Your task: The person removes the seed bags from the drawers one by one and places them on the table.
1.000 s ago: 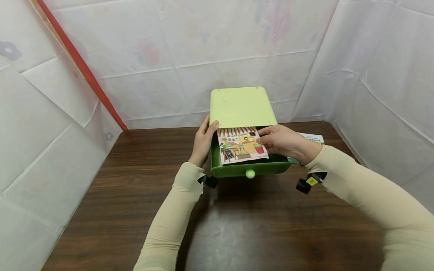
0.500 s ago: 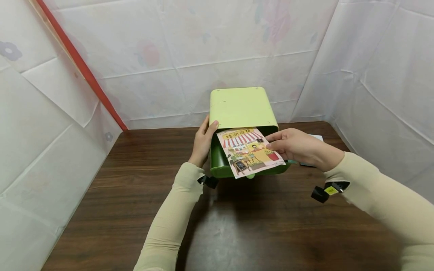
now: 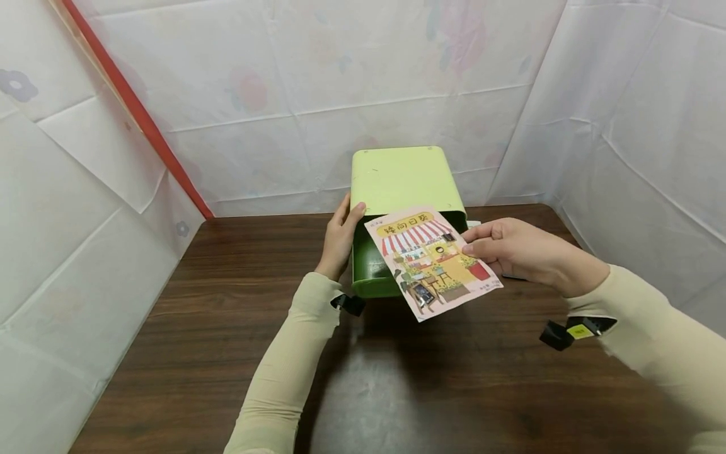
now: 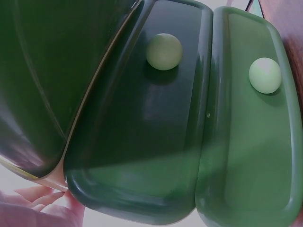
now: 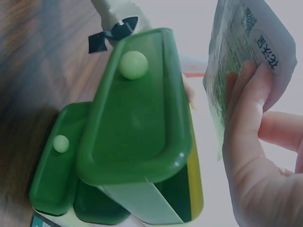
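Observation:
A light-green box of drawers stands on the table near the back, its top drawer pulled out. My left hand rests against the box's left side, with the thumb on the upper front corner. My right hand pinches a pink seed packet by its right edge, over the drawer and beyond its front. Sunflower lettering and a striped awning show on the packet's face. In the right wrist view, the printed back of the packet lies along my fingers, beside the green drawer front.
Two lower drawer fronts with round knobs show in the left wrist view, one with a pale knob. A flat white item lies behind my right hand, mostly hidden. White patterned sheets wall the brown wooden table at the back and sides.
My right hand has drawn the seed packet out of the top drawer, toward me and to the right, so its whole face now shows. My left hand has stayed on the box.

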### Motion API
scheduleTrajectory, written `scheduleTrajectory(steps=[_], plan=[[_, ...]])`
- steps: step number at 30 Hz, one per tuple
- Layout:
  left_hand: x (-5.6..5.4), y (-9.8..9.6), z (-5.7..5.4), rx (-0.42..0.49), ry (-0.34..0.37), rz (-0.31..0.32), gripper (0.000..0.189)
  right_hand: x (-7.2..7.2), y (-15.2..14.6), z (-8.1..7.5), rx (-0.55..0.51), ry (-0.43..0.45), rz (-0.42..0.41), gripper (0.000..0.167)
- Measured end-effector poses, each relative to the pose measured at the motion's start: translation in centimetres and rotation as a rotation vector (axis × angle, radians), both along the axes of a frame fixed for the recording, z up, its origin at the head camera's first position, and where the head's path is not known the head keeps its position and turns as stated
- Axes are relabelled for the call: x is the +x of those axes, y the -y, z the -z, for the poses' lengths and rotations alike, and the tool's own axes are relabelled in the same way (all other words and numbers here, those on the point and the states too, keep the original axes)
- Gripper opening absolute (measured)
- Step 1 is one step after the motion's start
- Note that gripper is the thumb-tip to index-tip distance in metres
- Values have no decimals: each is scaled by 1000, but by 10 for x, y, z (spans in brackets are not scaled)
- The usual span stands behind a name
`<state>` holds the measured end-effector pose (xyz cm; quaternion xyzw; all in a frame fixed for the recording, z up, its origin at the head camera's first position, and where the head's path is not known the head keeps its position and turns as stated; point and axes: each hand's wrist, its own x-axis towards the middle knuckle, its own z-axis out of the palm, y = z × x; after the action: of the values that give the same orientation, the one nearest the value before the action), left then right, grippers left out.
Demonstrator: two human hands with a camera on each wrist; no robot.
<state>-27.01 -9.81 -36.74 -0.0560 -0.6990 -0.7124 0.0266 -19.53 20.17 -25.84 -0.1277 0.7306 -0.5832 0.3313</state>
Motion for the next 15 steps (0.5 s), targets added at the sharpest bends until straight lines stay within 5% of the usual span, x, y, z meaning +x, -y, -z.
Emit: scheduleTrajectory(steps=[9,15], plan=[[0,1,-3,-21,22,23,70,-13,-29,-5,-154,-20,220,11],[21,-2,-27,-51,41,24,69,-27,-56,-7,-230,-61,413,13]])
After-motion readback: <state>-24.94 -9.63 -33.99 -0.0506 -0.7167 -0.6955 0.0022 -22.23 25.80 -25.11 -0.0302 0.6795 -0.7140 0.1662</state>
